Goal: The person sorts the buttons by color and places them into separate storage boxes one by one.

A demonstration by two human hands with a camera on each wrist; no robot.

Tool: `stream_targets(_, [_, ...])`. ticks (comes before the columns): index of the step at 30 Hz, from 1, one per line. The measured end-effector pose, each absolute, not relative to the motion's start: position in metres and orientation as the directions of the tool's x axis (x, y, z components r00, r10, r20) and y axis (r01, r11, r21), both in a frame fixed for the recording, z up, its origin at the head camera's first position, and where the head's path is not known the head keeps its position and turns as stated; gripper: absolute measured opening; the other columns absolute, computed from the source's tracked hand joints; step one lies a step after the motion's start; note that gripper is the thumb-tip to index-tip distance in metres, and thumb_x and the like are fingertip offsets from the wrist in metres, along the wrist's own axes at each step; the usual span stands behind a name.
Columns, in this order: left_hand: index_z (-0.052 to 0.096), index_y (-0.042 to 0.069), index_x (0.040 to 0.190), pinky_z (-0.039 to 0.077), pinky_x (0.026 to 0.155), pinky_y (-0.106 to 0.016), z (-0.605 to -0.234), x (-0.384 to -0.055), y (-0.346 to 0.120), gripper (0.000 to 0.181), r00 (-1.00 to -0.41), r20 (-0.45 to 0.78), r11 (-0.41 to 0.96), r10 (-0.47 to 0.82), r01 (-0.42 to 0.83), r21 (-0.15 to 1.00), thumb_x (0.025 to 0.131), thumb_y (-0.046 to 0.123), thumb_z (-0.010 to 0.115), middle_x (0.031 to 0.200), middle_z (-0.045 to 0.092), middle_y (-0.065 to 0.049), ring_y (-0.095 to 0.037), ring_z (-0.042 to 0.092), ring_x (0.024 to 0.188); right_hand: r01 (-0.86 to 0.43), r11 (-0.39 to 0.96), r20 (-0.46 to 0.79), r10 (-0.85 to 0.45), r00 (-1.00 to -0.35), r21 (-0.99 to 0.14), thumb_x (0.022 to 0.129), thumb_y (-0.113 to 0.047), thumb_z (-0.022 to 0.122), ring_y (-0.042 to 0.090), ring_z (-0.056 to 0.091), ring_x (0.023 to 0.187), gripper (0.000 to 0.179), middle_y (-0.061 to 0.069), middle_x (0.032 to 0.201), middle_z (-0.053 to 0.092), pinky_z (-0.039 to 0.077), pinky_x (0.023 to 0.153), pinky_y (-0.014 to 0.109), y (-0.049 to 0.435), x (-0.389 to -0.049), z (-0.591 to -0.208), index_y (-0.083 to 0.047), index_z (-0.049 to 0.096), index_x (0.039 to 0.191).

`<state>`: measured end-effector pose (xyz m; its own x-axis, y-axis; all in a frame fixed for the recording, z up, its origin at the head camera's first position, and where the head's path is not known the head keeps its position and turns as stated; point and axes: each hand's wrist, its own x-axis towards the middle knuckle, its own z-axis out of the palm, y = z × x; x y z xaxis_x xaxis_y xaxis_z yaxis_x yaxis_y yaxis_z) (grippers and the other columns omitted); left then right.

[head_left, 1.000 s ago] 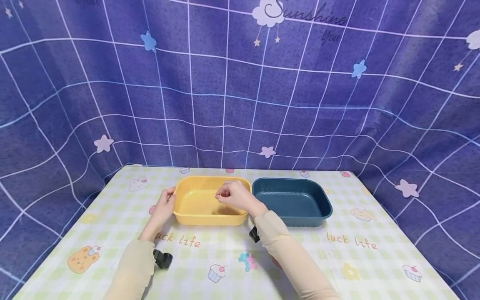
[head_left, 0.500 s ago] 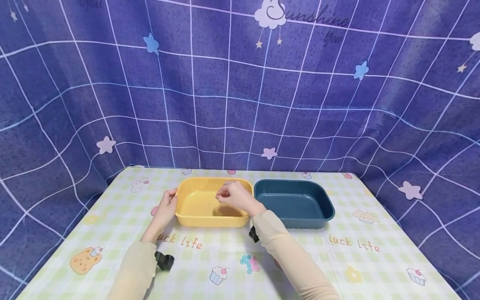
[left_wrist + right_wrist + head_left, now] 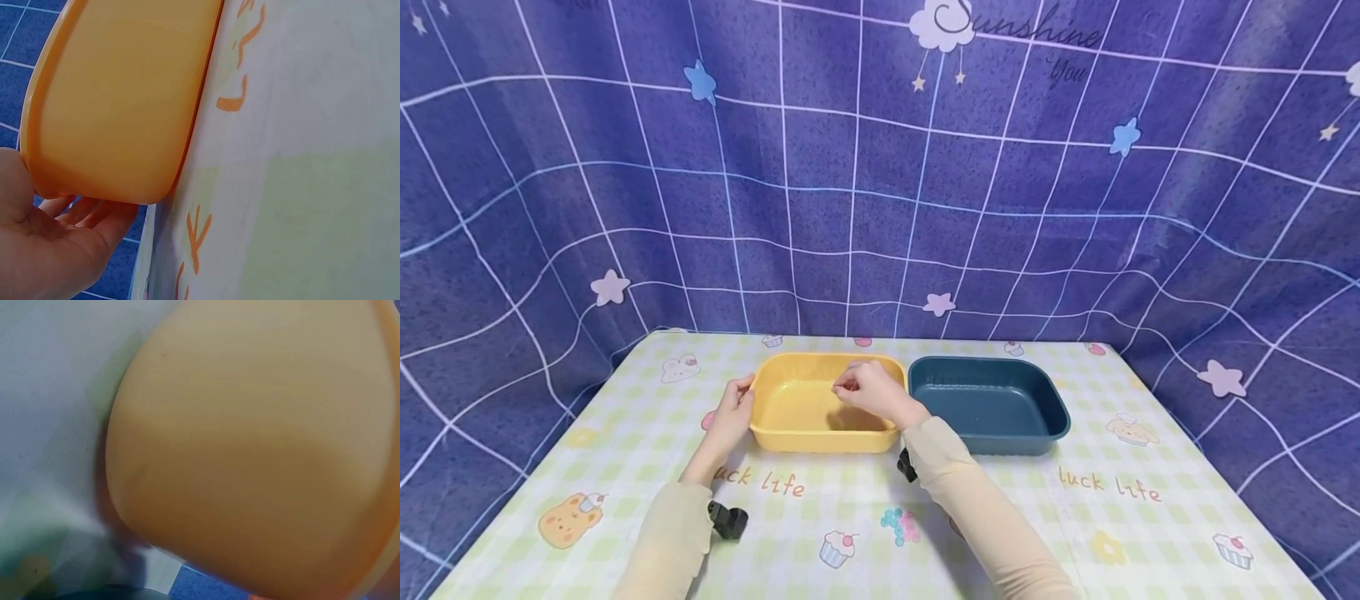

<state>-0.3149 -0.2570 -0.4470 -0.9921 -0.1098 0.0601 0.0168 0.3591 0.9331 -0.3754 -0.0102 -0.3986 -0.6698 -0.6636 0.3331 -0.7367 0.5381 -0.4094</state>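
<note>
In the head view my left hand [image 3: 730, 414] holds the left end of a yellow plastic bin [image 3: 820, 442]. The left wrist view has the fingers [image 3: 103, 219] against the bin's outer end wall, with the thumb side by the rim. Over the bin's right half hovers my right hand [image 3: 872, 392], its fingers curled and the thumb and fingertips drawn together. Nothing can be made out between those fingertips, and a shadow falls on the bin's floor below. The right wrist view shows only the yellow bin's inside and no fingers.
A dark teal bin [image 3: 988, 408] of like shape stands close beside the yellow one, on its right. Both rest on a checked, printed tablecloth [image 3: 775, 550]. A purple-blue gridded curtain [image 3: 820, 167] hangs behind the table. Black wrist cameras are worn on both sleeves.
The whole head view shifts very slightly. Both hands keep their places at the yellow bin, and neither bin has visibly moved on the cloth.
</note>
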Motion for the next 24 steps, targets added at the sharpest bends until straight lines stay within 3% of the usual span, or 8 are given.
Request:
stream_targets(19, [0.019,-0.001,0.145,0.025,0.115,-0.047,-0.446,-0.315,-0.2557,0.046,-0.993,0.052,0.351,-0.104,0.012,0.936,0.102,0.015,0.026,0.151,0.023,-0.025,-0.038,0.026,0.139,-0.741,0.552,0.356,-0.653,-0.669,-0.382,0.085,-0.015,0.067,0.009,0.062,0.074,0.012,0.003,0.082,0.068,0.049,0.065,0.011,-0.0092,-0.3792,-0.4039,-0.006,0.075,0.09])
stream_targets(24, [0.017,-0.002,0.144,0.025,0.115,-0.047,-0.445,-0.315,-0.2587,0.046,-0.994,0.057,0.337,-0.089,0.023,0.941,0.102,0.014,0.024,0.151,0.022,-0.027,-0.038,0.025,0.139,-0.764,0.534,0.381,-0.664,-0.644,-0.362,0.085,-0.015,0.067,0.009,0.062,0.075,0.012,0.002,0.084,0.069,0.049,0.065,0.011,-0.0099,-0.3771,-0.4023,-0.007,0.074,0.089])
